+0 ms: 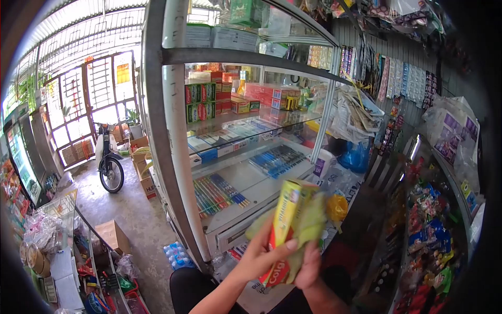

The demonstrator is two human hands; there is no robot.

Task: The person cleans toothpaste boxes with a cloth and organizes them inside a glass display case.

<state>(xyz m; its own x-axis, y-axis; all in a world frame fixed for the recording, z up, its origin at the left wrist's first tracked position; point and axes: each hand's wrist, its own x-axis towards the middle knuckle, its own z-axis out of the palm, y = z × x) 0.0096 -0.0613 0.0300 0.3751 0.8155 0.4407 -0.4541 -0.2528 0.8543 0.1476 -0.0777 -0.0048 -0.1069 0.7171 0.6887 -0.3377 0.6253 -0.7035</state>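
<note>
My left hand [261, 260] is closed around a yellow and red Colgate toothpaste box [283, 226], held upright and slightly tilted in front of my lap. Against the side of the box, my right hand [309, 268] grips a yellow-green cloth [310, 222], blurred at its edge. Part of the cloth also shows behind the box on the left. Just beyond my hands stands a glass display case [214, 222]. On its middle shelf are stacked green and red Colgate boxes [200, 102].
Pens and pencils [217, 194] lie in rows on the case's bottom shelf. A motorbike [110, 159] stands near the gate at the left. Snack packets [431, 235] fill a rack at the right. A pack of blue-capped bottles [178, 255] sits on the floor.
</note>
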